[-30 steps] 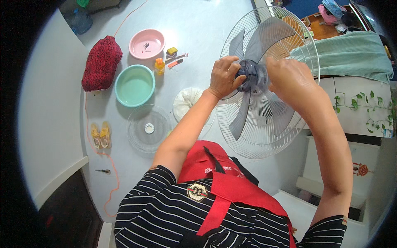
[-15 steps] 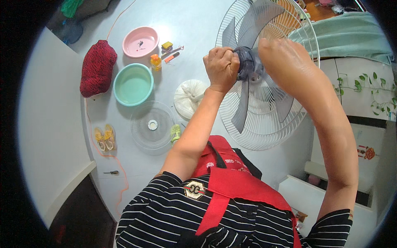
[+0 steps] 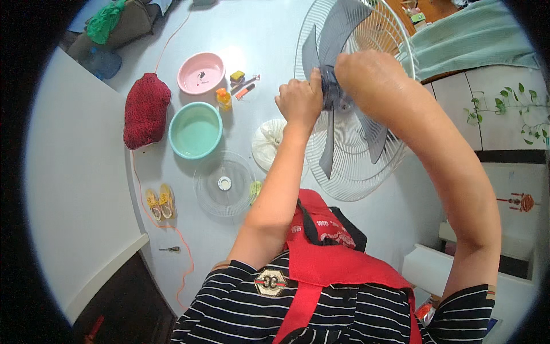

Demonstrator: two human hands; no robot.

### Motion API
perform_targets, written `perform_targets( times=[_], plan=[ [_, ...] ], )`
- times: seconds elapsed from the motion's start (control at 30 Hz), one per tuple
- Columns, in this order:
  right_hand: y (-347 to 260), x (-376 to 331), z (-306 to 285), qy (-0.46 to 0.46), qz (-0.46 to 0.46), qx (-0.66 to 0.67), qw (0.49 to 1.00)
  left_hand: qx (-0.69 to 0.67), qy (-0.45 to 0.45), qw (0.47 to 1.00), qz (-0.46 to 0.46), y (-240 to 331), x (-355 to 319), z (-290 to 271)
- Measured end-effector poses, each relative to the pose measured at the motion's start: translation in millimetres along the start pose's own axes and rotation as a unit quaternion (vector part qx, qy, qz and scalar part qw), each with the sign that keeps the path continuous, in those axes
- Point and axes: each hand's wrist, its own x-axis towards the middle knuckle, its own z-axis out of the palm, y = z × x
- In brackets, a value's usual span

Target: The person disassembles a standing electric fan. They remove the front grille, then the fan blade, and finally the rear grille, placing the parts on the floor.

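Left hand [image 3: 299, 100] grips the fan hub [image 3: 332, 92]; right hand [image 3: 366, 74] covers it, grip unclear. A teal basin [image 3: 195, 131], pink bowl [image 3: 201, 73] and loose grille [image 3: 224, 183] lie on the floor [image 3: 269, 34]. The blades [image 3: 329, 143] hide the rear guard [image 3: 366, 172] centre.

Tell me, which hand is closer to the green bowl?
Left. The left hand on the fan hub is closer to the green bowl; the right hand sits beyond the hub.

Black-and-white striped short-sleeved shirt [image 3: 240, 312], red apron [image 3: 335, 266]

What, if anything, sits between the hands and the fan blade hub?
Nothing visible. The left hand and right hand are already on the grey fan blade hub; the front grille lies off on the floor.
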Motion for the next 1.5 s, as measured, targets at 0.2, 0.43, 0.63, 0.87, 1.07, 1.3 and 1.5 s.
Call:
perform_targets(
  times=[0.2,0.43,0.63,0.87,1.07,1.3,1.5],
  plan=[
    [3.1,4.1,2.1,0.005,0.025,0.035,0.999,-0.204,0.173,0.957,0.109,-13.7,5.0,34.4],
    [5.4,-9.2,13.8,0.051,0.024,0.021,0.998,-0.271,0.246,0.883,0.293,-20.4,18.5,40.9],
    [12.0,-12.6,16.4,0.093,0.001,0.043,0.995,-0.011,-0.057,0.989,0.137,0.9,1.4,-8.0],
    [10.7,-12.0,11.0,0.044,-0.018,0.056,0.997,0.021,-0.052,0.998,0.006,5.9,1.2,8.9],
    [12.8,-7.6,17.3,0.034,0.036,0.089,0.995,-0.238,0.215,0.938,0.129,-4.8,8.1,48.2],
    [19.3,-11.5,29.2,0.047,0.002,-0.006,0.999,-0.286,0.262,0.872,0.299,-14.7,23.4,53.0],
    [19.9,-20.0,22.0,0.082,-0.001,0.008,0.997,-0.166,0.197,0.932,0.255,-8.2,12.5,43.9]
  ],
)
